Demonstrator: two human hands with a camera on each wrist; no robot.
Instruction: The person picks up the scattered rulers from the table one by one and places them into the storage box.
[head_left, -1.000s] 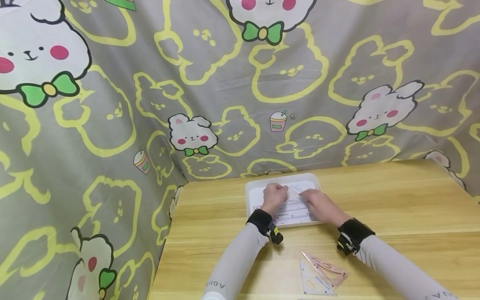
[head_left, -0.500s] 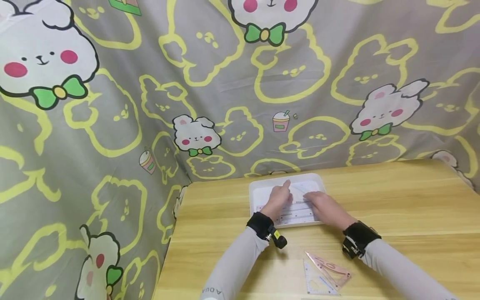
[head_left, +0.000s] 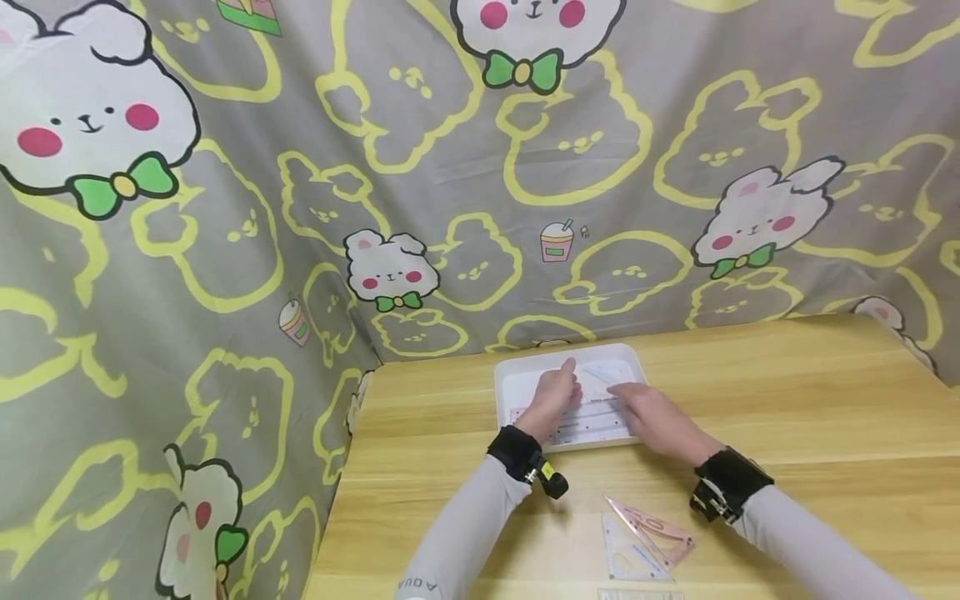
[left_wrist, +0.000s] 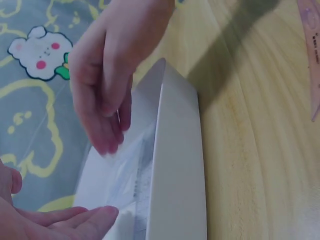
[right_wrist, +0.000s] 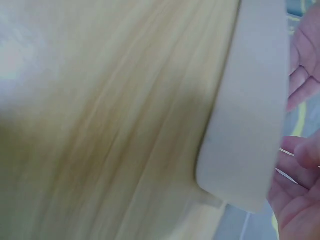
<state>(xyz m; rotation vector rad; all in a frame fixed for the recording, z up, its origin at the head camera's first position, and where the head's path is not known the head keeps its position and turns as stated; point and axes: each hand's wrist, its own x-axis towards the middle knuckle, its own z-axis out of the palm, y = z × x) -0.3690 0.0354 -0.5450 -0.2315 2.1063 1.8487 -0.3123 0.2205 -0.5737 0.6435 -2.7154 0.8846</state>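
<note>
Left hand (head_left: 553,397) lies inside the white tray (head_left: 506,385), fingers straight and flat on the clear rulers (head_left: 592,417) stacked there, fingertips toward the tray's far rim. Left wrist cam shows those fingers (left_wrist: 75,217) laid out flat at the bottom edge of its pic.

Right hand (head_left: 654,415) reaches in over the tray's right side, fingers extended and slightly bent, tips down on the rulers' right part. From the left wrist cam its fingers (left_wrist: 102,120) point down at the clear plastic sheets; it looks like a thin edge sits between the fingertips, but can't tell if it's a real pinch or just a touch. Right wrist cam is mostly blurred tabletop and the tray's outer wall (right_wrist: 252,115), w/ bits of both hands past it.

Tray sits at the far-middle of the wooden table (head_left: 810,417), close to the cartoon-rabbit cloth (head_left: 300,208) hung behind and to the left. Rulers in it are transparent w/ printed scales; a triangular one shows at the far end between the 2 hands.

Nearer the person, between the 2 forearms, 2 set squares lie on the table: 1 pinkish (head_left: 656,530), 1 clear w/ blue marks (head_left: 628,557), overlapping, well apart from the tray. Both wrists carry black straps; grey sleeves cover the arms.
</note>
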